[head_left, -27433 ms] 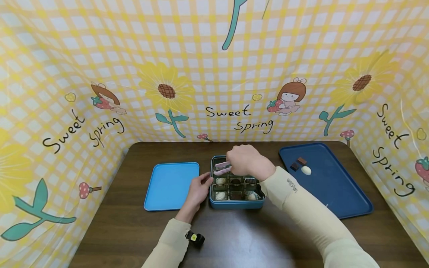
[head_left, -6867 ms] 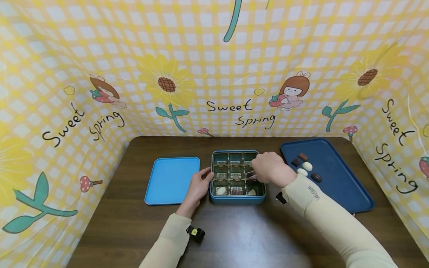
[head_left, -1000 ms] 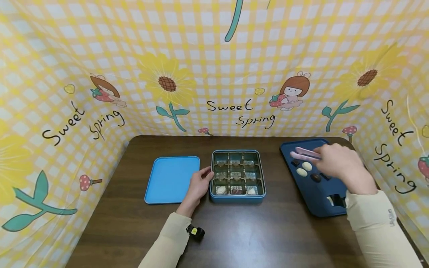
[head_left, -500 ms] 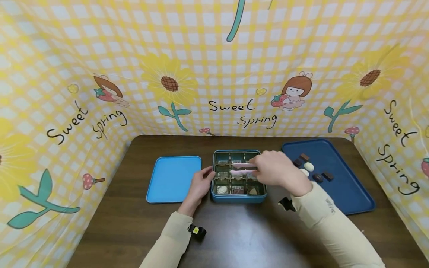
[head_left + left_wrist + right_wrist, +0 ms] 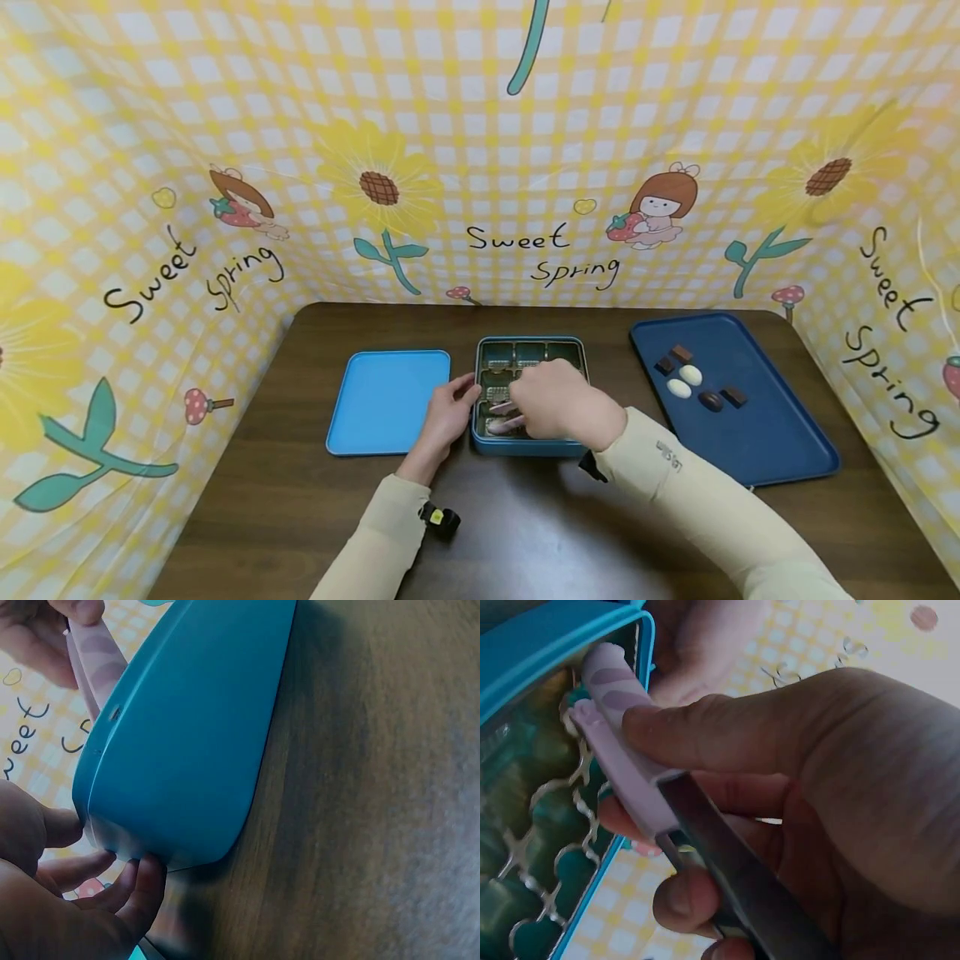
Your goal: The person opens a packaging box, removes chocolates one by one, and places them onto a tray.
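Note:
A blue box [image 5: 528, 447] with a divided clear insert stands mid-table. My left hand [image 5: 444, 418] holds its left side, thumb at the rim and fingers against the wall near a corner in the left wrist view. My right hand [image 5: 558, 402] grips pink-and-metal tongs [image 5: 634, 724], thumb on one arm and fingers on the other. Their tips reach into the front-left compartment, where a white chocolate [image 5: 493, 427] is partly covered by them. Whether they pinch it cannot be told. My right hand hides the front-middle and front-right compartments. The visible back compartments hold no chocolates.
On the right lies a dark blue tray [image 5: 780, 442] bearing several chocolates, including two white ovals [image 5: 679, 388], a dark oval [image 5: 710, 402] and a dark rectangular piece [image 5: 734, 396]. A light blue lid [image 5: 390, 404] lies left of the box. A checked cloth surrounds the table.
Over the last second my right hand came from the tray to the box's front-left with the tongs. Since the oldest frame, middle-row chocolates left the box and the tray gained several. My left hand stayed.

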